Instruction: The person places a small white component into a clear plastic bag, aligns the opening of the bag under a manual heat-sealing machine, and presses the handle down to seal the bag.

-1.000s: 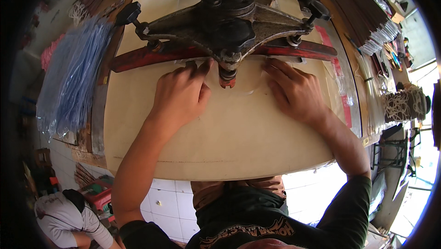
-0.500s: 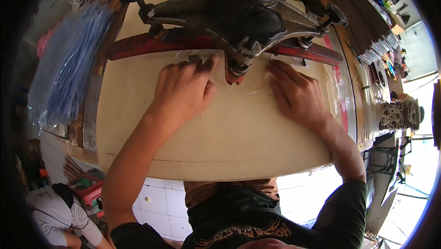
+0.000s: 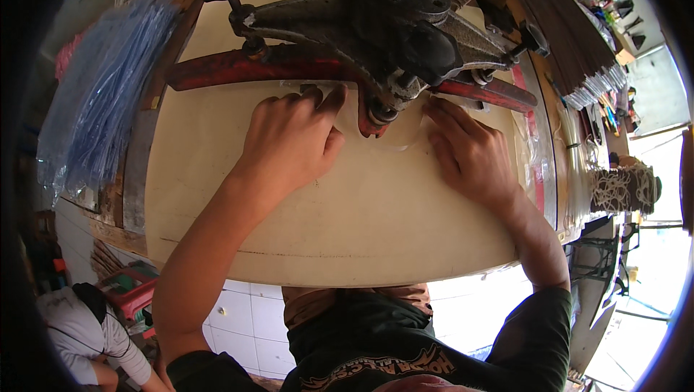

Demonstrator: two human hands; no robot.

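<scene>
My left hand [image 3: 293,135] rests on a cream-coloured board [image 3: 347,226], left of the press's centre foot. Its index finger is stretched out and its thumb stands apart; the other fingers bend at a thin clear plastic piece [image 3: 289,84] beneath the red bar. On the other side, my right hand [image 3: 473,150] reaches with extended fingers to the bar's front edge, its fingertips beside the thin curved edge of clear plastic. Above both hands sits a black metal press [image 3: 423,48] with a long red bar [image 3: 224,70]. Whatever lies under the bar is mostly hidden.
Blue-tinted clear plastic sheets [image 3: 101,95] lie in a pile at left. Long dark strips [image 3: 557,27] are stacked at far right, above a roll wound with pale cord [image 3: 625,189]. A person [image 3: 87,330] bends at lower left near a red container [image 3: 134,291].
The view has shifted slightly. Both hands keep nearly the same places and poses by the red bar, and the press stands much as before.
</scene>
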